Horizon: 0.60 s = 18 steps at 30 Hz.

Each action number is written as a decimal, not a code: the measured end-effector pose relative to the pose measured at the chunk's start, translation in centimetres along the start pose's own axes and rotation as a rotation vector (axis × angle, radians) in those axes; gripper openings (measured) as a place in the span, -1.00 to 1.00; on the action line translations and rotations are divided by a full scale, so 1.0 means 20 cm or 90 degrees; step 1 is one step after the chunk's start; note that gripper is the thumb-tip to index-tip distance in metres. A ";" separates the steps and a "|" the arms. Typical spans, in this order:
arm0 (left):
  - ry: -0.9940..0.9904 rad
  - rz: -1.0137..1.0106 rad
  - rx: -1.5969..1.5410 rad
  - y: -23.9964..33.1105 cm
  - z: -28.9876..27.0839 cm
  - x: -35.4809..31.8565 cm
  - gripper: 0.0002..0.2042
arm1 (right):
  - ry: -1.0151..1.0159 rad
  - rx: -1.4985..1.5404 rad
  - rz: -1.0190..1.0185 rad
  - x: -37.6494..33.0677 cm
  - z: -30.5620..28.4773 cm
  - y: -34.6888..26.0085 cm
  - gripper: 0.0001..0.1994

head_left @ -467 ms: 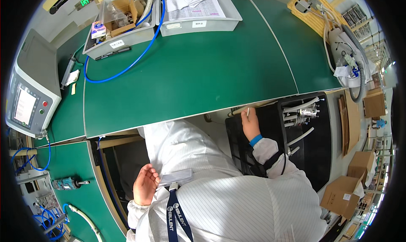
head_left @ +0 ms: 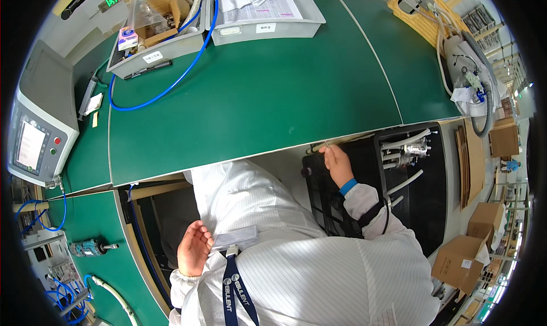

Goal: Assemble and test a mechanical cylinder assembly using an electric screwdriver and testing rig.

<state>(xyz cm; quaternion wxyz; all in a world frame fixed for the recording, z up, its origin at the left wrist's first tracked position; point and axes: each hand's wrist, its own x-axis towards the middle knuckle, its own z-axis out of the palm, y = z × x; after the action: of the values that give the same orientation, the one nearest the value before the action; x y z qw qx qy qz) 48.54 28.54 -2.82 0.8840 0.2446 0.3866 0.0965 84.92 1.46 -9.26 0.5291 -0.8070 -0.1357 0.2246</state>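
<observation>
My right hand (head_left: 338, 165), with a blue band at the wrist, is closed in a pinch beside the near edge of the green table (head_left: 250, 104). Something small and thin shows at its fingertips, too small to name. Below that hand is a black crate-like frame (head_left: 327, 203), and to its right a black bin (head_left: 419, 206) holds a metal fitting (head_left: 416, 149) with white hoses. My left hand (head_left: 195, 249) hangs palm up over my lap, fingers loosely curled and apart, nothing in it. It is next to a clear badge holder (head_left: 236, 238) on a dark lanyard (head_left: 238, 286).
Two grey trays (head_left: 273, 29) stand at the back, one with a looped blue tube (head_left: 196, 64). A touchscreen machine (head_left: 37, 138) is at the left, above a teal power screwdriver (head_left: 88, 247). A yellow crate (head_left: 419, 15) sits back right; cardboard boxes (head_left: 458, 263) are lower right.
My right hand has shifted slightly, its fingertips now turned more to the left at the table edge. The left hand stays nearly where it was. The view has tilted a little.
</observation>
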 end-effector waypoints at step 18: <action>0.010 0.001 0.002 0.00 0.02 0.00 -0.76 | 0.109 0.452 0.077 -0.07 -0.09 -0.07 -0.70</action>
<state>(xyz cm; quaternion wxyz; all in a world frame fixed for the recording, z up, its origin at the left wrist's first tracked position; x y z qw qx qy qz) 48.87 28.35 -2.50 0.8806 0.2452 0.3934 0.0983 84.66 0.00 -7.19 0.7715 -0.5954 0.0435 0.2199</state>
